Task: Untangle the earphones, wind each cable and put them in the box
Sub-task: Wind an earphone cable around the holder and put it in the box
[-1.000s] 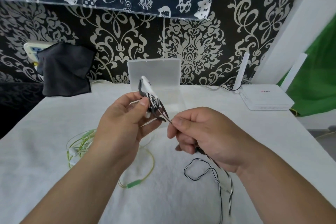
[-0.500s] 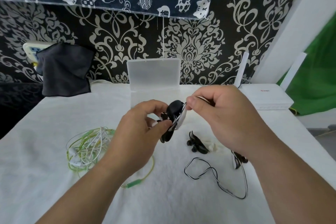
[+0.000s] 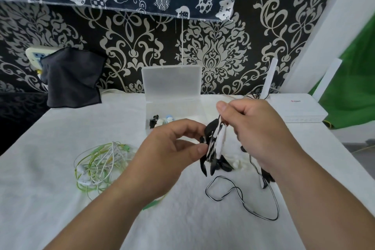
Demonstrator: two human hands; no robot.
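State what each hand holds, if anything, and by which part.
Both hold the black-and-white earphones: the left hand pinches the wound part at its side, and the right hand pinches its top end.

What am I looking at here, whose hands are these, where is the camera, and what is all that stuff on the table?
There is no machine here. A person wears a camera on the head, so this single view looks forward and down at their own two hands. The left hand and the right hand both pinch the black-and-white earphones, bunched up above the table. Their loose cable trails onto the white table cover. To the left lies a tangle of green and white earphones. At the back stands a clear plastic box, lid up, with a few small pieces inside. A dark cloth hangs at the far left, and a white router sits at the far right.
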